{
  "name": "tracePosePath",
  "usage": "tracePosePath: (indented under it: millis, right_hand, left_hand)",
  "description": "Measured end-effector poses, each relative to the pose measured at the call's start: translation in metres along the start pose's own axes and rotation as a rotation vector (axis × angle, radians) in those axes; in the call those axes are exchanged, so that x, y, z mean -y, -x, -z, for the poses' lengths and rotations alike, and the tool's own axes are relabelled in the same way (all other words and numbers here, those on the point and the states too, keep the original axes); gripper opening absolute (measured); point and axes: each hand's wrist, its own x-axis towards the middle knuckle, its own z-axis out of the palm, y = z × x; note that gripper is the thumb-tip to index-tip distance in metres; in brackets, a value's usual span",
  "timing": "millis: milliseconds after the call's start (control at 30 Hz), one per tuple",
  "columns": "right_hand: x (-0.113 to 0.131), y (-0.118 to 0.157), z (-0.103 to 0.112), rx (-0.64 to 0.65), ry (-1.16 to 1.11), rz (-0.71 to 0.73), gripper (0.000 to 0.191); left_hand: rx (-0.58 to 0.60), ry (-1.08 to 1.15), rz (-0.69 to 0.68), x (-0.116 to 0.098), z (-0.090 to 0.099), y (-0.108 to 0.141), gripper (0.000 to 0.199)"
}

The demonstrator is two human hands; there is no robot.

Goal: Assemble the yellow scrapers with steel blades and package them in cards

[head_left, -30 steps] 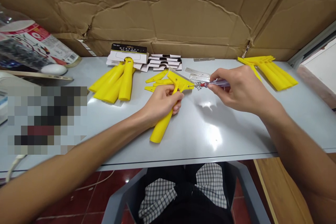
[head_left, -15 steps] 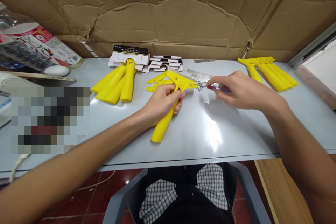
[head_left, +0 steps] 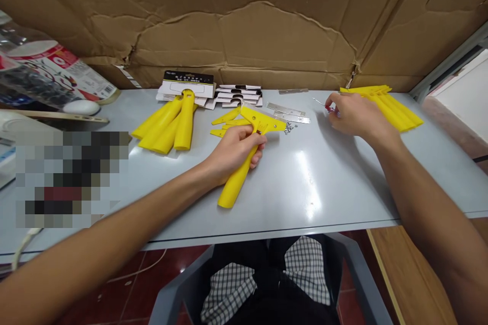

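Observation:
My left hand is wrapped round the neck of a yellow scraper, its wide head pointing away from me and its handle towards the table's front. Two screw spots show on the head. At the right, my right hand grips a thin screwdriver whose shaft points left; most of its handle is hidden in the fingers. Several small screws lie in a heap beside the scraper head's right end. Behind them are flat metal blades. Loose yellow plates rest left of the head.
Several yellow handles lie at the left near a black-and-white card and stacked folded cards. More yellow scraper bodies are piled at the right. Cardboard walls the back; a labelled plastic bottle lies at far left.
My right hand has moved right with the screwdriver, away from the scraper head, uncovering the screws and blades. My left hand still holds the scraper in nearly the same place.

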Motion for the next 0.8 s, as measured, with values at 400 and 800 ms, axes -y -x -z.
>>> tracePosePath:
  millis: [400, 800]
  right_hand:
    - [-0.003, -0.006, -0.012, -0.003, 0.014, -0.039, 0.035]
    - [-0.008, -0.007, -0.015, -0.019, 0.029, -0.051, 0.04]
  left_hand:
    - [0.018, -0.003, 0.018, 0.001, 0.002, -0.001, 0.019]
    - [0.051, 0.299, -0.033, 0.008, 0.01, -0.007, 0.017]
